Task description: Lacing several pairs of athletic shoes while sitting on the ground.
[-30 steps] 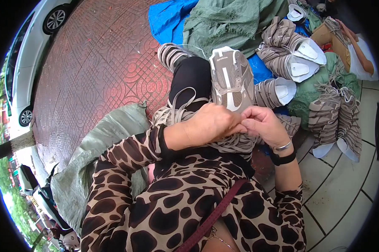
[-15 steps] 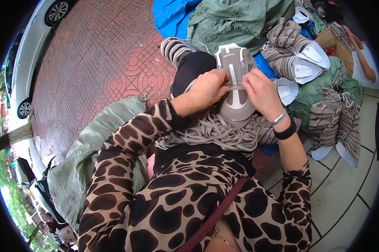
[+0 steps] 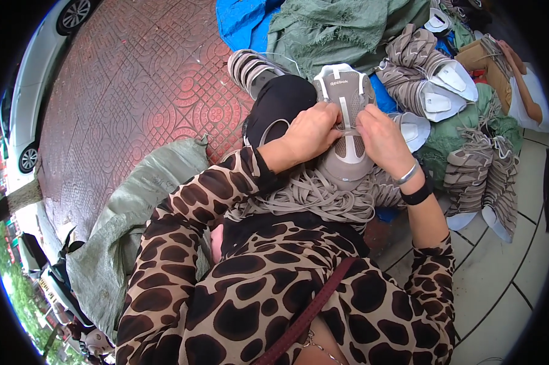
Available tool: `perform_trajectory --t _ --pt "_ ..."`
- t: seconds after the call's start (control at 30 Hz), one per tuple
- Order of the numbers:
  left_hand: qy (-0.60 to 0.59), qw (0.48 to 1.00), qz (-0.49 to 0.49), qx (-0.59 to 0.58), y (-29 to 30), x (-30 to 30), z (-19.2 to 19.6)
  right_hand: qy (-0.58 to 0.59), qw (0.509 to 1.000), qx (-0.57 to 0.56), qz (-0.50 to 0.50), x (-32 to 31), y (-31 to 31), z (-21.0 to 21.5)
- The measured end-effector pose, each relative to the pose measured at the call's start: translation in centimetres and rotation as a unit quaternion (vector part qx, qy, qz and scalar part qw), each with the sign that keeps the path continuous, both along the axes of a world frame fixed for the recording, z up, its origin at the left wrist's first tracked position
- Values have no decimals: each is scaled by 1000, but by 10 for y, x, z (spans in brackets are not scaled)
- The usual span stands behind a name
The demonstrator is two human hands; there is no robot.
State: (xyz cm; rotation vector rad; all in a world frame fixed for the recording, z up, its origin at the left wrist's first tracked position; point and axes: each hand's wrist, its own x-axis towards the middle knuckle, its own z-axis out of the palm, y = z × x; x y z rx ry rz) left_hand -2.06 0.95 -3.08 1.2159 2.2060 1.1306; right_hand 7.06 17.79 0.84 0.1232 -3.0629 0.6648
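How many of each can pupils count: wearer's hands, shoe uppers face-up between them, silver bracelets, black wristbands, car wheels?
Left hand and right hand: 2
Shoe upper: 1
Silver bracelet: 1
Black wristband: 1
Car wheels: 2
Total: 7

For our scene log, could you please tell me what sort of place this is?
Probably an informal outdoor shoe-work spot: patterned red paving, a white car and stacked shoe uppers suggest it.
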Motion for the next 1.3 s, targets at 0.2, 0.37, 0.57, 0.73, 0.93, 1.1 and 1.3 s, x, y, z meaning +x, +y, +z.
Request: perform_trajectory --t 0.2,0.37,0.57,0.73,0.93,1.1,1.3 --pt "-14 1000 -4 1 -1 -5 -3 -38 985 -162 54 -10 15 0" --pt "-26 999 6 21 -3 0 -3 0 995 -36 94 -8 11 4" --pt "-32 999 3 14 -2 -1 -2 -16 994 -101 47 -5 9 1" --pt "-25 1000 2 8 0 -2 -6 -9 986 -166 3 -6 6 -10" --pt "-39 999 -4 37 -5 -3 -6 -11 989 -141 44 -5 14 -1" --pt "-37 999 5 16 -4 -4 -2 18 994 -101 27 -6 -1 -9" --pt "55 997 -22 -50 3 -5 2 23 992 -119 -33 -6 -3 -11"
